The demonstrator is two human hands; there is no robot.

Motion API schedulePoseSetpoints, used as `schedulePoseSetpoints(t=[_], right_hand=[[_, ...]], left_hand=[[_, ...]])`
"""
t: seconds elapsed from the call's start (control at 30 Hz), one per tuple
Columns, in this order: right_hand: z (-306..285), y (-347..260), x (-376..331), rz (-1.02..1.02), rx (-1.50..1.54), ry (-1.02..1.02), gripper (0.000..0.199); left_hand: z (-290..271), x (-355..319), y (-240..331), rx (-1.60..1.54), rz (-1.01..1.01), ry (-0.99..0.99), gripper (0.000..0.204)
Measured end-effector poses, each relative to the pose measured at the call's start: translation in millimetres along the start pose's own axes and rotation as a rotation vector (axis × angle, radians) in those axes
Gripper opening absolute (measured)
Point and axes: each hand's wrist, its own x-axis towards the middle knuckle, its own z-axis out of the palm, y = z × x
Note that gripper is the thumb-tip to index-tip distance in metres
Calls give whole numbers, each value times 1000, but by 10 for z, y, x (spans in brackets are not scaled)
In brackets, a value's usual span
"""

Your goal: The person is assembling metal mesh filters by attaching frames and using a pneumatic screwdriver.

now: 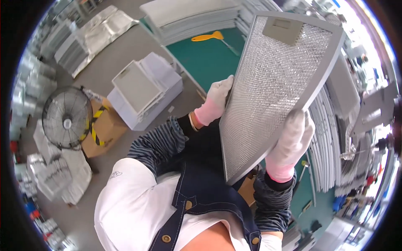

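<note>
A rectangular metal mesh filter panel (272, 83) with a silver frame is held up tilted in front of my chest. Near its top edge sits a flat grey latch plate (282, 30). My left hand (216, 100), in a white and pink glove, is closed on the panel's left edge, its fingers partly behind the frame. Gloved the same way, my right hand (292, 140) grips the right edge lower down, with the fingertips on the frame.
On the green worktop (199, 56) lies a yellow-handled scraper (208, 37), beside stacked white panels (192, 21). Frame strips (324, 142) are piled at the right. Leftward stand a white box (167, 79) topped with more filter panels (136, 88), a black fan (67, 121) and a cardboard box (109, 134).
</note>
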Motion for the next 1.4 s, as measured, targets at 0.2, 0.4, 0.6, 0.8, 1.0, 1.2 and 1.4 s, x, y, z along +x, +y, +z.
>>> schedulePoseSetpoints(t=[0.2, 0.4, 0.6, 0.8, 1.0, 1.2, 1.4], right_hand=[[161, 332, 237, 156, 7, -367, 47], [-321, 1004, 256, 109, -632, -255, 63], [-2581, 1290, 172, 252, -990, 295, 39], [-4115, 579, 398, 3, -1481, 563, 43], [-4611, 161, 1410, -237, -1478, 191, 51], [-4217, 582, 2063, -236, -1739, -112, 57], [-4238, 818, 2365, -11, -1296, -21, 62]], left_hand=[[-529, -293, 478, 58, 188, 287, 34], [-3066, -889, 933, 749, 491, 1083, 33], [-4974, -1215, 1101, 1034, 247, 1389, 52], [-5012, -864, 1712, 1891, 144, 1253, 48], [-2500, 792, 3464, 1784, 1119, 674, 22], [-122, 2213, 2857, 1930, 997, -373, 40], [-645, 3412, 2062, 2470, 763, -374, 56]])
